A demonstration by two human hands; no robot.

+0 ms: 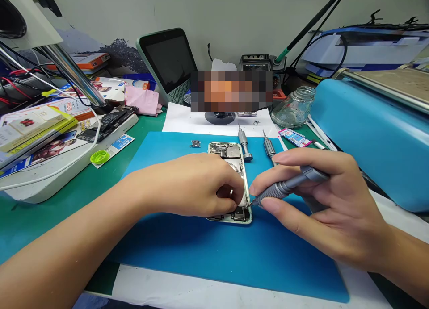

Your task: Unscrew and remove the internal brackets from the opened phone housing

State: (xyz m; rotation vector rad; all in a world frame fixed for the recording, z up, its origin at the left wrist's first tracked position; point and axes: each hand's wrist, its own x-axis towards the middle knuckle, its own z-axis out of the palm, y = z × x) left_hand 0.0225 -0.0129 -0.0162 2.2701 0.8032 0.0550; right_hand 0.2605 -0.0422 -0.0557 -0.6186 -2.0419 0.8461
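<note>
An opened smartphone [233, 152] lies on a blue mat [201, 257], its inner parts exposed. Across its middle reaches my left hand [201, 184], thumb and fingers pinched together over the lower part of the phone; whatever they hold is hidden. In my right hand [342, 206] is a grey precision screwdriver [278, 190], gripped between thumb and fingers and tilted. Its tip meets the phone's lower right side, close to my left fingertips. Beyond the phone lie two more grey screwdrivers, one [244, 144] beside its top corner and another [268, 146] farther right. A small circuit part [195, 144] rests at the upper left.
A glass jar [293, 108] lies tipped at the back right, near a large blue machine [368, 135]. Behind the mat stands a dark round base [220, 118] on white paper. To the left are boxes [33, 126], a green cap [99, 156] and a white cable [80, 152].
</note>
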